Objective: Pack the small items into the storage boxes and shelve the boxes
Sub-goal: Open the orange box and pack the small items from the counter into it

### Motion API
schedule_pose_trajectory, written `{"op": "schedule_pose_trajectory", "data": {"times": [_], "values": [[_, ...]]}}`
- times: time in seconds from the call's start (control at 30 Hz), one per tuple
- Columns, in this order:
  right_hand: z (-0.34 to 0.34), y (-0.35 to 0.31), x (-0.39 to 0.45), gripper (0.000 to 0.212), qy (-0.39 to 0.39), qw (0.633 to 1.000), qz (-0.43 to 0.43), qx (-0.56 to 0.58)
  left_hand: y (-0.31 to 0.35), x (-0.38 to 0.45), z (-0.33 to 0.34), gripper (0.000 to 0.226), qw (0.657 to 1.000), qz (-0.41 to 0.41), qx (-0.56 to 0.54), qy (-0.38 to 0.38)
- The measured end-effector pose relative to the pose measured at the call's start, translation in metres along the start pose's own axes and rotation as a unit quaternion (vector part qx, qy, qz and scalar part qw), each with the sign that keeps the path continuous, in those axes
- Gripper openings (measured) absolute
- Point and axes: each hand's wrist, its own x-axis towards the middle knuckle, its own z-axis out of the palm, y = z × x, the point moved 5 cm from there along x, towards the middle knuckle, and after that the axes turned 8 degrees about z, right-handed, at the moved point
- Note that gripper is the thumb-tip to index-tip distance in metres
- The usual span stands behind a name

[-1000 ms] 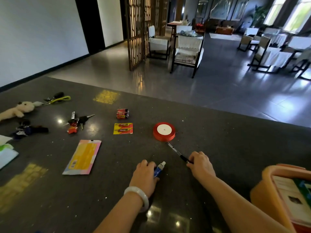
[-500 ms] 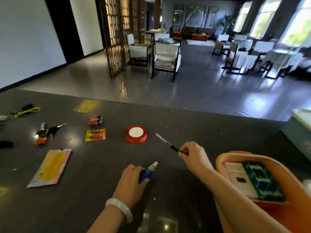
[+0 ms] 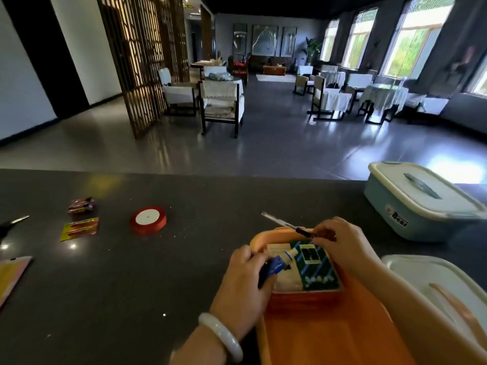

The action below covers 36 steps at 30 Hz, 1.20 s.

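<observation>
An open orange storage box (image 3: 326, 341) sits at the near right of the dark counter, with a green patterned packet (image 3: 315, 267) inside. My left hand (image 3: 243, 288) is shut on a small blue tube with a white cap (image 3: 276, 264), held over the box's left rim. My right hand (image 3: 345, 245) grips a black and clear pen (image 3: 286, 224) over the box's far rim, its tip pointing up and left. A red ribbon spool (image 3: 148, 219) lies further left on the counter.
A pale blue lidded box (image 3: 413, 204) stands at the far right. A white lid (image 3: 437, 288) lies at the near right. A yellow battery card (image 3: 79, 229), a small battery pack (image 3: 81, 205) and a pink-yellow packet (image 3: 11, 275) lie to the left.
Both hands have lifted off the counter and moved right, carrying the tube and the pen over the orange box. The view has swung right, bringing the blue box and white lid in.
</observation>
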Motion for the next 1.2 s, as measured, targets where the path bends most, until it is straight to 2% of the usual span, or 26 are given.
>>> {"op": "schedule_pose_trajectory", "data": {"times": [0.2,0.33,0.47,0.93,1.2], "values": [[0.006,0.023,0.000,0.024,-0.056,0.997,-0.042,-0.030,0.020,0.003,0.029,0.036,1.000,0.023,-0.009,-0.009],[0.017,0.027,0.007,0.016,-0.063,0.996,-0.059,-0.038,0.018,-0.002,0.034,0.034,1.000,0.012,-0.008,-0.007],[0.025,0.032,0.011,0.009,-0.060,0.994,-0.079,-0.043,0.019,-0.002,0.034,0.036,1.000,0.010,0.008,-0.004],[0.030,0.033,0.013,0.011,-0.033,0.995,-0.085,-0.034,0.015,-0.004,0.038,0.039,0.998,0.026,0.054,-0.007],[0.021,0.036,0.009,0.011,-0.021,0.997,-0.059,0.046,0.014,-0.004,0.039,0.036,0.998,0.031,0.054,-0.003]]}}
